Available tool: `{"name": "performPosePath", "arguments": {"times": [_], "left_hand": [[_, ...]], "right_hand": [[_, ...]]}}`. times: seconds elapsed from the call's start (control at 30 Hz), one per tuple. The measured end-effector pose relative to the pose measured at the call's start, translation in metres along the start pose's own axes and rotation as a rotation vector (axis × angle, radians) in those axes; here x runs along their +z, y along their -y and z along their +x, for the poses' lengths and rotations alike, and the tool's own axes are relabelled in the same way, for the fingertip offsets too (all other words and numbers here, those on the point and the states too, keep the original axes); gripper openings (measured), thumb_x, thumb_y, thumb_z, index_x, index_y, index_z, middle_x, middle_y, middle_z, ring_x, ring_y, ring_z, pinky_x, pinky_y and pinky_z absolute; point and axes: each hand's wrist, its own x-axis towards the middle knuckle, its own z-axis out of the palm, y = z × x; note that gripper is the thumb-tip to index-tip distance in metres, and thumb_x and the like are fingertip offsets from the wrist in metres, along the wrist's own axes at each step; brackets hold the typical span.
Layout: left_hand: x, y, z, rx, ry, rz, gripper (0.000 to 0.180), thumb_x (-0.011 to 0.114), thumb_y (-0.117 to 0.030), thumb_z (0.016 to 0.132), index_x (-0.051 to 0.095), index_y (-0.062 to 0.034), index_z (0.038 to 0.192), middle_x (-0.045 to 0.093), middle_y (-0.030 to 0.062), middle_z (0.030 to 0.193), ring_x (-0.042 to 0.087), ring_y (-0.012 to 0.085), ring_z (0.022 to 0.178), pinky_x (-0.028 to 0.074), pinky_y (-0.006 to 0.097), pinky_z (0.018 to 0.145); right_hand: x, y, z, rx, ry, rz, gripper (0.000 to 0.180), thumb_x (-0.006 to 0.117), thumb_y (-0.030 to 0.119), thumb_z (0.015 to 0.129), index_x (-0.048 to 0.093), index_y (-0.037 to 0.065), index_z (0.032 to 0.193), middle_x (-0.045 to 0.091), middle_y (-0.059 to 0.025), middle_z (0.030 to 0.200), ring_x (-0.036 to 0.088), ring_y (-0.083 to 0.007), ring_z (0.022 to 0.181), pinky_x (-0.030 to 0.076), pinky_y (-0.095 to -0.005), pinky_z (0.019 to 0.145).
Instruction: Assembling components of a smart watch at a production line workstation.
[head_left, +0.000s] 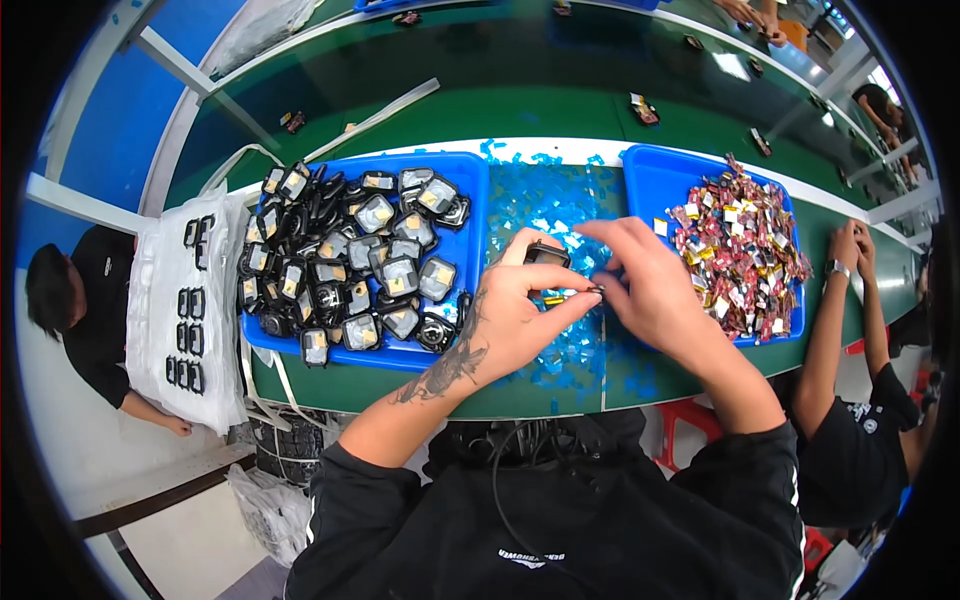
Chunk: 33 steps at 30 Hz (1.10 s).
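My left hand (pixel 515 310), its forearm tattooed, holds a small black square-cornered casing (pixel 547 255) above the table. A small part with a yellow piece (pixel 553 297) shows beneath it, by the left thumb. My right hand (pixel 655 290) meets the left fingertips, its thumb and a finger closed at the end of that part while another finger stretches out. What the right fingertips pinch is too small to make out. To the left, a blue tray (pixel 475 200) holds many black casings with clear windows. To the right, another blue tray (pixel 640 170) is heaped with small red circuit boards bearing yellow and white pieces.
Blue film scraps (pixel 540 195) litter the green table (pixel 450 395) between the trays. Beyond a white rail runs a green belt (pixel 520 90) with scattered boards. Black casings lie in groups on a white-covered stack (pixel 160 290) at left. People sit on both sides; a co-worker's hands (pixel 850 245) are at right.
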Motion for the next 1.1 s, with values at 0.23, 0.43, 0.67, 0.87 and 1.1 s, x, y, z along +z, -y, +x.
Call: {"name": "performPosePath", "arguments": {"times": [0.23, 0.43, 0.67, 0.87, 1.1], "left_hand": [[0.004, 0.004, -0.001, -0.219, -0.050, -0.185, 0.016, 0.077, -0.004, 0.078, 0.073, 0.0001, 0.093, 0.058, 0.0062, 0.099, 0.056, 0.0070, 0.078, 0.046, 0.020, 0.064], [0.004, 0.003, 0.000, -0.310, 0.019, -0.807, 0.049, 0.051, 0.003, 0.092, 0.042, 0.0006, 0.140, 0.055, 0.0116, 0.122, 0.060, 0.0181, 0.105, 0.049, 0.030, 0.089], [0.007, 0.003, -0.003, -0.247, 0.026, -0.844, 0.056, 0.046, 0.002, 0.096, 0.024, -0.0002, 0.148, 0.049, 0.0200, 0.137, 0.049, 0.0238, 0.127, 0.041, 0.036, 0.106], [0.003, 0.000, -0.004, -0.257, 0.034, -0.802, 0.042, 0.053, 0.002, 0.094, 0.050, 0.0002, 0.135, 0.054, 0.0109, 0.130, 0.058, 0.0152, 0.112, 0.048, 0.026, 0.093], [0.006, -0.001, -0.003, -0.204, -0.016, -0.807, 0.039, 0.055, 0.001, 0.094, 0.053, 0.0014, 0.132, 0.058, 0.0100, 0.125, 0.060, 0.0139, 0.109, 0.050, 0.025, 0.090]], "right_hand": [[0.002, 0.009, -0.006, 0.112, -0.036, 0.437, 0.012, 0.069, 0.002, 0.083, 0.068, 0.002, 0.094, 0.065, -0.0089, 0.089, 0.063, -0.0156, 0.078, 0.050, -0.0258, 0.063], [0.000, 0.016, -0.011, 0.211, -0.267, 0.645, 0.012, 0.065, -0.001, 0.086, 0.068, 0.000, 0.098, 0.066, -0.0080, 0.093, 0.063, -0.0134, 0.080, 0.050, -0.0240, 0.068], [0.006, 0.029, -0.007, 0.167, -0.072, 0.542, 0.017, 0.068, -0.001, 0.083, 0.070, -0.001, 0.100, 0.067, -0.0082, 0.086, 0.062, -0.0118, 0.074, 0.049, -0.0241, 0.064], [0.007, 0.035, -0.008, 0.320, -0.147, 0.622, 0.014, 0.070, -0.002, 0.082, 0.069, -0.002, 0.096, 0.068, -0.0078, 0.089, 0.064, -0.0107, 0.077, 0.055, -0.0233, 0.068], [0.001, 0.033, -0.011, 0.246, -0.153, 0.593, 0.012, 0.070, -0.004, 0.082, 0.068, -0.003, 0.094, 0.068, -0.0092, 0.092, 0.066, -0.0121, 0.080, 0.057, -0.0245, 0.069]]}}
